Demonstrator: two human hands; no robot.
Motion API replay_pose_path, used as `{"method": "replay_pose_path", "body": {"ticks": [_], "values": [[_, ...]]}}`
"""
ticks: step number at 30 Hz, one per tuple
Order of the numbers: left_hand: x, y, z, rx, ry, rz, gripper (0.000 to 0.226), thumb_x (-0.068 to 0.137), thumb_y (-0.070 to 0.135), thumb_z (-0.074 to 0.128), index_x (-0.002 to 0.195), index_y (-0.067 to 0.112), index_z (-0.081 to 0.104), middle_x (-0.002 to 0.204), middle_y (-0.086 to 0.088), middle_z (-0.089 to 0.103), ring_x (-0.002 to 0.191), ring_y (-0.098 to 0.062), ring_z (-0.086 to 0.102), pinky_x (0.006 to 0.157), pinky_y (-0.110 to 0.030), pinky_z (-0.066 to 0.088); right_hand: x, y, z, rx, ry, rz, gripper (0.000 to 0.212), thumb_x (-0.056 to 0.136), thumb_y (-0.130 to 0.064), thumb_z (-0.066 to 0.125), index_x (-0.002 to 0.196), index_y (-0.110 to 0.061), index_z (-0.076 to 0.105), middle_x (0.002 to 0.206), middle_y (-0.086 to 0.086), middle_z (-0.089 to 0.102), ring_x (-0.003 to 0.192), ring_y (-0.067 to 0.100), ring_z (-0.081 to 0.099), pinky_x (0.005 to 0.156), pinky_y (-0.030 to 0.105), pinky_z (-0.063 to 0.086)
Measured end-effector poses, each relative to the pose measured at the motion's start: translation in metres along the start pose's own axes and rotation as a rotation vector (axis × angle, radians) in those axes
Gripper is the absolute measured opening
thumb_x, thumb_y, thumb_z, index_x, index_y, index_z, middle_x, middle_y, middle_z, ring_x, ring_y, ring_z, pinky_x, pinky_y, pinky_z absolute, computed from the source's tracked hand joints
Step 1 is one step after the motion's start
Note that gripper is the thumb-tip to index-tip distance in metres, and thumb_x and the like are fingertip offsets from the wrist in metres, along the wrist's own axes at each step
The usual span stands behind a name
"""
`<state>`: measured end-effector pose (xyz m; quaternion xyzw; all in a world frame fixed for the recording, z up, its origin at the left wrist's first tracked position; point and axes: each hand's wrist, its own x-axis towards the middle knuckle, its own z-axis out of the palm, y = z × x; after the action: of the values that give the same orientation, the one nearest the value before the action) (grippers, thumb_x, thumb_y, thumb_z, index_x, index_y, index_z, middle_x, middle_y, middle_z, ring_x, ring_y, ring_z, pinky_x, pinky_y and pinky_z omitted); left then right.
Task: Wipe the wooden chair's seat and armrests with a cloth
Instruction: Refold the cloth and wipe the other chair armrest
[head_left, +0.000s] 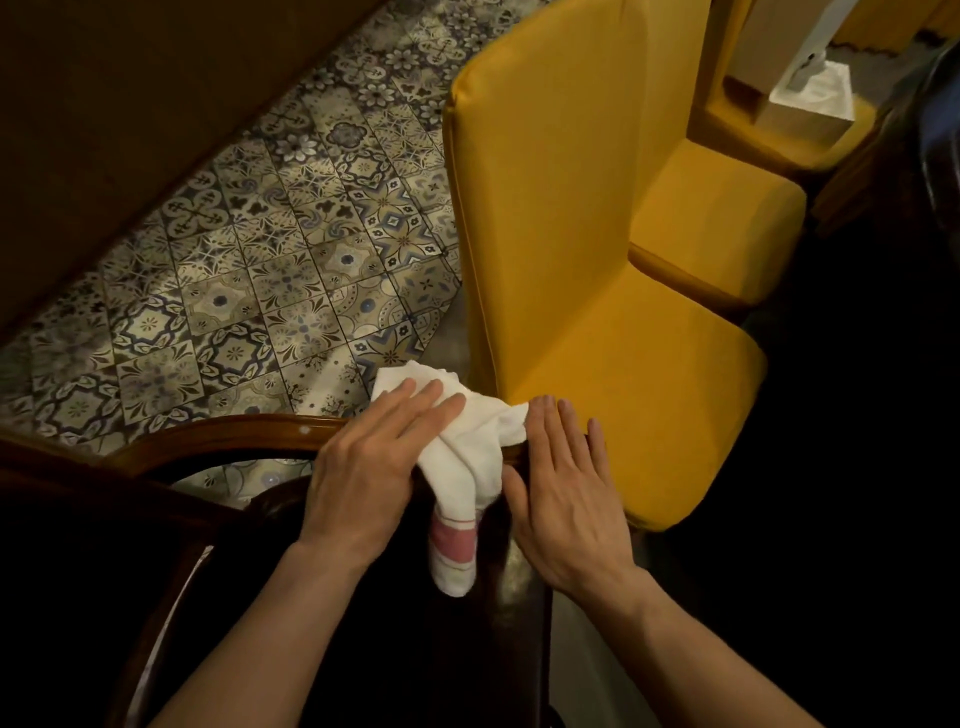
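A dark wooden chair (223, 434) fills the lower left, its curved armrest running toward the centre. A white cloth (467, 452) with a pink stripe at its hanging end lies draped over the end of that armrest. My left hand (371, 462) lies flat on the cloth's left part, fingers extended, pressing it onto the wood. To the cloth's right, my right hand (566, 483) lies flat with fingers apart, its edge touching the cloth. The chair's seat is in deep shadow and hard to make out.
A yellow upholstered chair (597, 270) stands close on the right, a second yellow chair (727, 218) behind it. Patterned floor tiles (260, 270) spread to the left. A dark wall or table edge (104, 130) crosses the upper left. A white box (810, 96) sits at the top right.
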<state>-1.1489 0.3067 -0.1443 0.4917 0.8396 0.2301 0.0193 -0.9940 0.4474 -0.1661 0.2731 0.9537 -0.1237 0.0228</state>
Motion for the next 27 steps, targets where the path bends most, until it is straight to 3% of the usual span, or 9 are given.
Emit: {"method": "replay_pose_path", "body": {"ticks": [6, 8, 11, 14, 16, 19, 23, 25, 27], "values": [[-0.003, -0.029, -0.039, 0.105, 0.188, -0.018, 0.057, 0.087, -0.001, 0.055, 0.14, 0.022, 0.059, 0.147, -0.002, 0.055, 0.137, -0.026, 0.049, 0.107, -0.042, 0.045, 0.003, 0.003, 0.009, -0.107, -0.02, 0.021, 0.091, 0.095, -0.073, 0.016, 0.16, -0.011, 0.006, 0.168, 0.015, 0.008, 0.155, 0.031, -0.002, 0.124, 0.055, 0.006], [-0.011, -0.044, -0.05, 0.174, 0.155, -0.05, 0.057, 0.086, 0.006, 0.053, 0.141, 0.022, 0.058, 0.147, -0.003, 0.055, 0.137, -0.028, 0.049, 0.106, -0.046, 0.046, 0.005, 0.003, 0.01, -0.117, -0.019, 0.026, 0.092, 0.094, -0.073, 0.02, 0.16, -0.011, 0.009, 0.167, 0.015, 0.013, 0.155, 0.032, 0.001, 0.123, 0.055, 0.007], [-0.029, -0.06, -0.054, 0.219, -0.053, -0.121, 0.063, 0.088, 0.001, 0.048, 0.144, 0.028, 0.053, 0.15, -0.005, 0.052, 0.139, -0.034, 0.046, 0.108, -0.054, 0.043, 0.005, 0.001, 0.013, -0.132, -0.009, 0.029, 0.093, 0.093, -0.074, 0.021, 0.16, -0.011, 0.01, 0.167, 0.016, 0.014, 0.155, 0.032, 0.002, 0.123, 0.056, 0.008], [-0.043, -0.068, -0.044, 0.149, -0.308, -0.133, 0.078, 0.085, 0.0, 0.05, 0.152, 0.038, 0.036, 0.163, -0.001, 0.03, 0.152, -0.027, 0.021, 0.123, -0.041, 0.016, 0.006, 0.0, 0.016, -0.163, -0.001, 0.039, 0.096, 0.092, -0.076, 0.022, 0.16, -0.01, 0.009, 0.167, 0.016, 0.014, 0.155, 0.033, 0.001, 0.123, 0.057, 0.008], [-0.048, -0.068, -0.039, 0.139, -0.344, -0.131, 0.085, 0.078, 0.018, 0.052, 0.156, 0.038, 0.025, 0.167, 0.004, 0.013, 0.155, -0.02, 0.0, 0.125, -0.038, 0.003, 0.007, 0.0, 0.018, -0.191, -0.005, 0.039, 0.099, 0.09, -0.078, 0.022, 0.16, -0.009, 0.008, 0.167, 0.016, 0.013, 0.155, 0.033, 0.0, 0.123, 0.057, 0.007], [-0.056, -0.064, -0.033, 0.129, -0.343, -0.127, 0.092, 0.078, 0.052, 0.05, 0.159, 0.038, 0.009, 0.168, 0.006, -0.009, 0.151, -0.015, -0.021, 0.124, -0.045, -0.001, 0.006, -0.001, 0.018, -0.211, -0.005, 0.034, 0.103, 0.088, -0.081, 0.023, 0.16, -0.008, 0.008, 0.167, 0.017, 0.013, 0.155, 0.034, 0.0, 0.123, 0.057, 0.006], [-0.054, -0.062, -0.024, 0.141, -0.288, -0.155, 0.101, 0.079, 0.087, 0.04, 0.16, 0.034, 0.01, 0.169, 0.005, -0.006, 0.153, -0.018, -0.014, 0.124, -0.045, 0.0, 0.006, -0.001, 0.02, -0.223, 0.012, 0.036, 0.106, 0.087, -0.082, 0.027, 0.159, -0.006, 0.012, 0.166, 0.019, 0.017, 0.154, 0.036, 0.004, 0.123, 0.058, 0.008], [-0.049, -0.062, -0.018, 0.221, -0.262, -0.154, 0.095, 0.083, 0.08, 0.039, 0.16, 0.031, 0.012, 0.168, 0.003, 0.002, 0.155, -0.022, -0.003, 0.125, -0.044, 0.004, 0.006, -0.001, 0.021, -0.232, 0.018, 0.038, 0.107, 0.086, -0.084, 0.027, 0.159, -0.006, 0.012, 0.166, 0.019, 0.016, 0.155, 0.035, 0.003, 0.123, 0.058, 0.008], [-0.044, -0.064, -0.014, 0.235, -0.212, -0.143, 0.085, 0.087, 0.062, 0.054, 0.158, 0.026, 0.024, 0.166, -0.001, 0.019, 0.153, -0.027, 0.015, 0.124, -0.043, 0.013, 0.007, 0.0, 0.023, -0.244, 0.025, 0.03, 0.108, 0.086, -0.084, 0.026, 0.159, -0.007, 0.01, 0.166, 0.019, 0.014, 0.155, 0.035, 0.001, 0.123, 0.057, 0.007]]}}
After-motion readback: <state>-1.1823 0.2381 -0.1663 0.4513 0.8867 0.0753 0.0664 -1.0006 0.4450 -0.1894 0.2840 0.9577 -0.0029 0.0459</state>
